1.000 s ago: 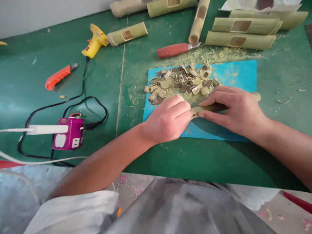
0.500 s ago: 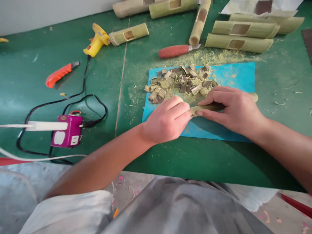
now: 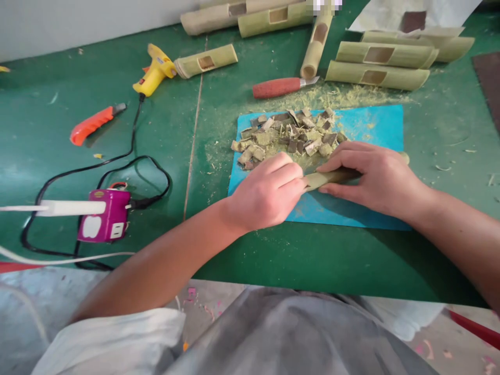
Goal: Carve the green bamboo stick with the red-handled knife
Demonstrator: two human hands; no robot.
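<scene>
Over the blue mat point(image 3: 385, 135), a pale green bamboo tube point(image 3: 327, 178) lies between my two hands. My right hand point(image 3: 377, 174) is closed round it, thumb on the near side and fingers on the far side; the tube's right end point(image 3: 405, 156) shows past the knuckles. My left hand point(image 3: 269, 190) is closed in a curled grip at the tube's left end. Its fingertips are hidden, as is anything small between them. Just beyond the left hand is a pile of small square scraps point(image 3: 292, 133), brown and dust-coated, with sawdust among them.
A red-handled knife point(image 3: 278, 87) lies behind the mat. Window-cut bamboo tubes point(image 3: 383, 54) stand at the back, one tube point(image 3: 207, 61) beside a yellow glue gun point(image 3: 156, 70). At left are an orange utility knife point(image 3: 94, 125), a purple power adapter point(image 3: 104, 216) and looping black cable point(image 3: 133, 151).
The whole view has shifted slightly. Both hands keep their grip on the bamboo tube, with hardly any movement relative to it.
</scene>
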